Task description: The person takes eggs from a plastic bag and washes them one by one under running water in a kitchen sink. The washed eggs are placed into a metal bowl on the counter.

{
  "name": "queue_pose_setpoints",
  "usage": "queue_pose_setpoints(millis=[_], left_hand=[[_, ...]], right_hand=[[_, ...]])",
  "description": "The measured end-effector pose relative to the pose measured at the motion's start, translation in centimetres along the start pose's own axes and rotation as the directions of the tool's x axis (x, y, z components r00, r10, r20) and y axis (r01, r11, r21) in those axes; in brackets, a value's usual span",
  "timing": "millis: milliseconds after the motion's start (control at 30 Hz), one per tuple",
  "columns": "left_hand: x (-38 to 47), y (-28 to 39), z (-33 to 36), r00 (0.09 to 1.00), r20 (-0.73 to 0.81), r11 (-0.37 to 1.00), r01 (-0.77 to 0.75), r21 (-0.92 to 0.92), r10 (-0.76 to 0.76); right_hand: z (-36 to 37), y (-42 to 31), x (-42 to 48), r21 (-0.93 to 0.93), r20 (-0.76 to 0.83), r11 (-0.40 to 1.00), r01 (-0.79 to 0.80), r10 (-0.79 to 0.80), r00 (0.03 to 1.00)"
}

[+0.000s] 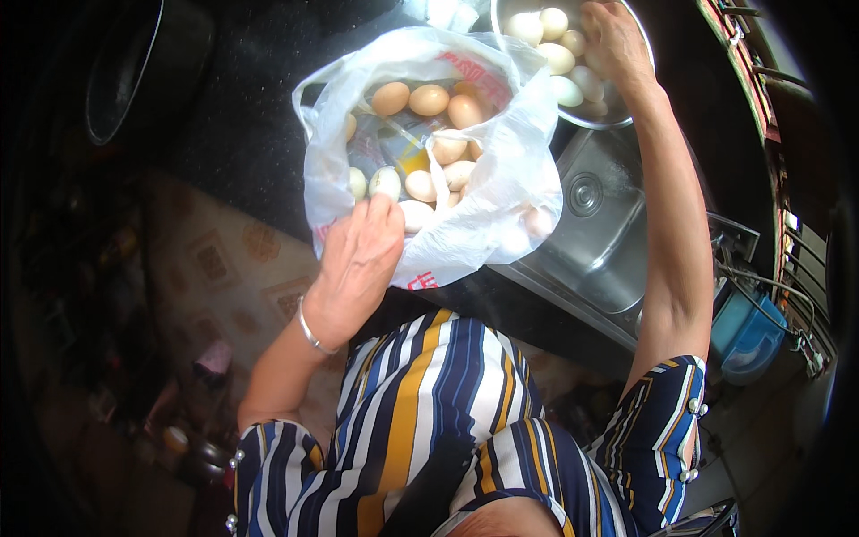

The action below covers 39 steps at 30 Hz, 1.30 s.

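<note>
A white plastic bag (470, 228) with red printing lies open before me, holding several brown and pale eggs. My left hand (362, 248) reaches over its near rim, fingers curled down at the near end of a pale egg (384, 182) with a dark line on its shell. Its fingertips are hidden, so a grip is not certain. A yellow patch (414, 163) like yolk shows on the bag's bottom. Inside a metal bowl (574, 123) at the upper right, my right hand (614, 43) is beside several pale eggs (556, 59); its fingers are partly hidden.
The bag rests on a dark speckled countertop (248, 154). To its right, a stainless steel sink (597, 248) is set below the bowl. A dark pan (124, 74) stands at the upper left. A blue plastic container (748, 339) and cables are at the far right.
</note>
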<state>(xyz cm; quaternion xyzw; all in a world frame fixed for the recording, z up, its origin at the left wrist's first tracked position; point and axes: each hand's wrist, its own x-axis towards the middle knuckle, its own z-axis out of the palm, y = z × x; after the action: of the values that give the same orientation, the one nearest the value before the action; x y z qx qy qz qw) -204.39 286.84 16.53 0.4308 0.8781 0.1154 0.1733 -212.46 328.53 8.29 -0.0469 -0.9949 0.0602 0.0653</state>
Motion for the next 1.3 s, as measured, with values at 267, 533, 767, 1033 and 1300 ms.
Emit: queue_pose_setpoints(millis=[267, 533, 767, 1033, 1300], left_hand=[[1.8, 0.7, 1.0, 0.999, -0.013, 0.982, -0.04, 0.185, 0.043], [-1.7, -0.3, -0.5, 0.93, 0.077, 0.926, 0.346, 0.152, -0.36], [2.5, -2.1, -1.5, 0.934, -0.087, 0.938, 0.347, 0.009, -0.345], [4.1, -3.4, 1.6, 0.938, -0.108, 0.942, 0.334, 0.018, -0.331], [2.9, -1.8, 0.8, 0.934, -0.079, 0.933, 0.337, -0.129, -0.348]], right_hand=[[-5.1, -5.1, 0.9, 0.252, 0.021, 0.94, -0.232, 0.234, 0.972], [-9.9, -17.4, -4.1, 0.473, -0.05, 0.871, 0.134, -0.125, 0.991], [-6.2, -26.2, -9.3, 0.242, 0.354, 0.868, 0.434, -0.495, 0.793], [-4.0, -27.8, -10.8, 0.013, 0.474, 0.906, 0.424, -0.379, 0.795], [0.4, -28.5, -13.4, 0.071, 0.428, 0.987, 0.143, -0.16, 0.89]])
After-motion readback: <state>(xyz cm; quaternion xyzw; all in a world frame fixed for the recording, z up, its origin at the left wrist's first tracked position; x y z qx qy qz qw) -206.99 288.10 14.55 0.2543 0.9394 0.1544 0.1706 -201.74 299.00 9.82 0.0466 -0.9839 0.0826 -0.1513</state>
